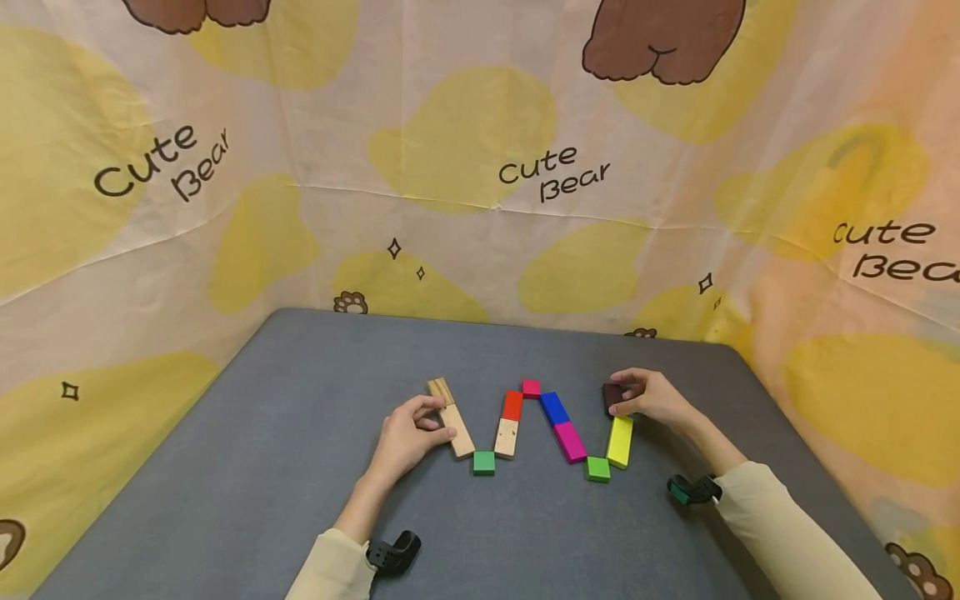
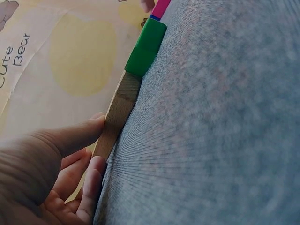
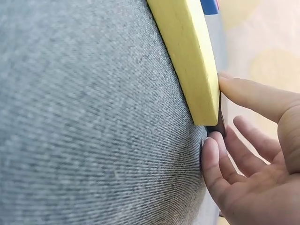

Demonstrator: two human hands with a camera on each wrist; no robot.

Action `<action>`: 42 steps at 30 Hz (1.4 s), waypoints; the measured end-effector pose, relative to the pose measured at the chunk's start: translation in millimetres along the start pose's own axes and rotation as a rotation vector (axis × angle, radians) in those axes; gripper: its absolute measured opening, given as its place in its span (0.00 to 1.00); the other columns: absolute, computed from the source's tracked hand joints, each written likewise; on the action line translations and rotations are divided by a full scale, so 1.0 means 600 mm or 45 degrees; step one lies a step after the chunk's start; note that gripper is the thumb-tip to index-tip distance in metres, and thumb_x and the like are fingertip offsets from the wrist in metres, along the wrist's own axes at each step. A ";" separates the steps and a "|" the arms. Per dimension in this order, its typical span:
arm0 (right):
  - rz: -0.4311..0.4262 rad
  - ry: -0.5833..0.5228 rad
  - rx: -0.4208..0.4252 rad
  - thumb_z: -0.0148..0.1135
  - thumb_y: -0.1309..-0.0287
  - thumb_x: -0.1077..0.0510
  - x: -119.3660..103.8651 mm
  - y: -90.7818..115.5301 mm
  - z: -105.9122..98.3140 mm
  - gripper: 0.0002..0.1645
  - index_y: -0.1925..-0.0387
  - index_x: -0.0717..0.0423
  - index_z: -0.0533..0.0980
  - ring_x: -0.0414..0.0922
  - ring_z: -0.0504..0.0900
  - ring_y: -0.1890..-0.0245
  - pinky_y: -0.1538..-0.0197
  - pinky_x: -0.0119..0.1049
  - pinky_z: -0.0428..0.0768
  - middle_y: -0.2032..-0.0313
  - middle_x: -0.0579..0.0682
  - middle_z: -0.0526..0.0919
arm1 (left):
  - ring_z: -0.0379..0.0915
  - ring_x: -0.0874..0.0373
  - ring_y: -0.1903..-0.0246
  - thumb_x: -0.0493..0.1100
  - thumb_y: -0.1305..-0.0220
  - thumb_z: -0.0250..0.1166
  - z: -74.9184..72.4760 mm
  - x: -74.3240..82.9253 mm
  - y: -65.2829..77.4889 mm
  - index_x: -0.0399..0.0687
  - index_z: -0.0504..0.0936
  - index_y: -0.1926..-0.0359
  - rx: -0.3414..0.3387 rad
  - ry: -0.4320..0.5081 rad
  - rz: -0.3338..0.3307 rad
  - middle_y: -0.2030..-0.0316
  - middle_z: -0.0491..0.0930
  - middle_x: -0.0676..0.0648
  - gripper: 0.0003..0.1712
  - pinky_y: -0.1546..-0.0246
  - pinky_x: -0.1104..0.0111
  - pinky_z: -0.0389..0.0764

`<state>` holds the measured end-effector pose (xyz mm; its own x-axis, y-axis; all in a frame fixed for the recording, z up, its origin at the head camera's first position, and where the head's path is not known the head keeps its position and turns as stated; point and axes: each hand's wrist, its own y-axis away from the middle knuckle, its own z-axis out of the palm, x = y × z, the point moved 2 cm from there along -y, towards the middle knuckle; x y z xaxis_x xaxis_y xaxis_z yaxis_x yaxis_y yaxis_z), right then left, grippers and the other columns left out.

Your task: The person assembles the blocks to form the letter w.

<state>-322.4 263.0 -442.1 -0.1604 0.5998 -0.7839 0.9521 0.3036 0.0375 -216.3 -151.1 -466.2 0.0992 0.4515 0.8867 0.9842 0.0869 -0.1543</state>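
Note:
In the head view, my left hand pinches two wooden blocks lying end to end on the left: a plain one by the thumb and a striped one by the fingers. The left wrist view shows thumb and fingers along the wood's edges, with a green block at its far end. My right hand grips a dark brown block between thumb and fingers. That block stands at the upper end of a yellow block; in the right wrist view the yellow block partly hides it.
Between the hands the zigzag row continues: green block, plain wooden block, red block, small pinkish-red block, blue block, magenta block, second green block. A grey-covered table meets a printed curtain.

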 end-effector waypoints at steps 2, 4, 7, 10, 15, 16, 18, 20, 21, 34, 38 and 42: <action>0.012 0.002 0.006 0.78 0.51 0.58 0.000 -0.002 0.000 0.37 0.41 0.65 0.73 0.55 0.74 0.52 0.56 0.41 0.76 0.48 0.61 0.77 | 0.77 0.59 0.64 0.42 0.49 0.79 0.000 0.000 0.000 0.49 0.83 0.47 -0.001 -0.003 -0.001 0.51 0.83 0.47 0.26 0.61 0.60 0.76; 0.019 0.012 0.012 0.78 0.51 0.58 0.000 -0.004 -0.001 0.37 0.41 0.65 0.73 0.55 0.74 0.52 0.56 0.41 0.77 0.49 0.61 0.77 | 0.77 0.59 0.64 0.42 0.49 0.79 0.001 0.000 0.001 0.49 0.83 0.47 -0.003 -0.003 0.000 0.51 0.83 0.47 0.26 0.61 0.60 0.76; 0.034 0.028 0.020 0.77 0.49 0.56 0.005 -0.008 -0.005 0.37 0.40 0.66 0.72 0.55 0.74 0.52 0.56 0.41 0.77 0.48 0.61 0.77 | 0.77 0.59 0.64 0.41 0.49 0.79 0.001 -0.001 0.001 0.48 0.83 0.47 -0.002 0.001 0.000 0.51 0.83 0.47 0.26 0.61 0.60 0.77; 0.056 0.032 0.036 0.76 0.47 0.55 0.008 -0.008 -0.012 0.37 0.40 0.66 0.71 0.55 0.74 0.51 0.57 0.42 0.77 0.47 0.63 0.76 | 0.78 0.59 0.64 0.41 0.48 0.78 0.000 0.001 0.001 0.48 0.83 0.47 -0.002 0.008 -0.004 0.51 0.83 0.47 0.26 0.61 0.60 0.77; 0.083 0.007 0.055 0.75 0.47 0.56 0.012 -0.002 -0.028 0.38 0.38 0.68 0.70 0.58 0.75 0.48 0.56 0.44 0.78 0.45 0.66 0.74 | 0.78 0.58 0.63 0.41 0.48 0.78 -0.002 0.004 -0.001 0.49 0.83 0.47 -0.001 0.005 -0.012 0.51 0.83 0.47 0.26 0.61 0.59 0.77; 0.085 0.001 0.057 0.75 0.47 0.56 0.013 0.000 -0.030 0.39 0.38 0.68 0.70 0.59 0.75 0.48 0.55 0.44 0.78 0.44 0.66 0.74 | 0.78 0.58 0.63 0.41 0.48 0.78 -0.002 0.004 -0.002 0.49 0.83 0.47 0.000 0.003 -0.012 0.51 0.83 0.48 0.26 0.61 0.59 0.77; 0.087 -0.006 0.057 0.75 0.47 0.56 0.017 0.002 -0.034 0.39 0.38 0.69 0.70 0.60 0.75 0.47 0.54 0.45 0.78 0.43 0.67 0.73 | 0.78 0.58 0.63 0.41 0.48 0.78 -0.002 0.004 -0.003 0.50 0.83 0.47 0.001 0.004 -0.015 0.51 0.84 0.48 0.26 0.60 0.59 0.77; 0.095 -0.004 0.059 0.76 0.47 0.56 0.021 0.005 -0.036 0.39 0.38 0.68 0.70 0.61 0.75 0.46 0.53 0.47 0.78 0.42 0.67 0.73 | 0.79 0.58 0.62 0.41 0.48 0.78 -0.002 0.004 -0.003 0.50 0.83 0.47 0.002 0.005 -0.016 0.51 0.83 0.48 0.26 0.60 0.59 0.77; 0.102 -0.002 0.059 0.76 0.48 0.55 0.024 0.007 -0.037 0.40 0.38 0.67 0.70 0.61 0.75 0.45 0.52 0.48 0.78 0.41 0.67 0.73 | 0.79 0.58 0.62 0.41 0.48 0.78 -0.002 0.004 -0.003 0.50 0.83 0.47 0.001 0.007 -0.017 0.51 0.83 0.48 0.26 0.60 0.59 0.77; 0.097 -0.033 0.036 0.73 0.43 0.52 0.034 0.021 -0.036 0.37 0.38 0.66 0.70 0.53 0.79 0.52 0.51 0.46 0.76 0.43 0.64 0.76 | 0.78 0.58 0.62 0.41 0.48 0.78 -0.001 0.004 -0.001 0.49 0.83 0.46 -0.004 0.006 -0.018 0.50 0.83 0.47 0.27 0.59 0.58 0.77; 0.108 -0.044 0.037 0.73 0.43 0.53 0.033 0.022 -0.034 0.36 0.38 0.65 0.71 0.53 0.79 0.52 0.50 0.46 0.76 0.43 0.62 0.76 | 0.78 0.58 0.62 0.41 0.48 0.78 -0.001 0.004 -0.001 0.49 0.83 0.46 -0.006 0.005 -0.024 0.50 0.83 0.47 0.26 0.59 0.58 0.77; 0.095 -0.051 0.031 0.73 0.43 0.54 0.030 0.025 -0.032 0.36 0.38 0.66 0.71 0.52 0.79 0.53 0.52 0.44 0.76 0.42 0.63 0.76 | 0.78 0.57 0.62 0.41 0.48 0.78 0.000 0.003 -0.001 0.49 0.83 0.46 -0.007 0.005 -0.026 0.49 0.83 0.47 0.26 0.59 0.58 0.77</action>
<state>-315.8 292.4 -443.8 -0.0789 0.5900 -0.8036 0.9670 0.2411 0.0821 -216.6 -150.4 -464.3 0.0797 0.4464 0.8913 0.9867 0.0914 -0.1340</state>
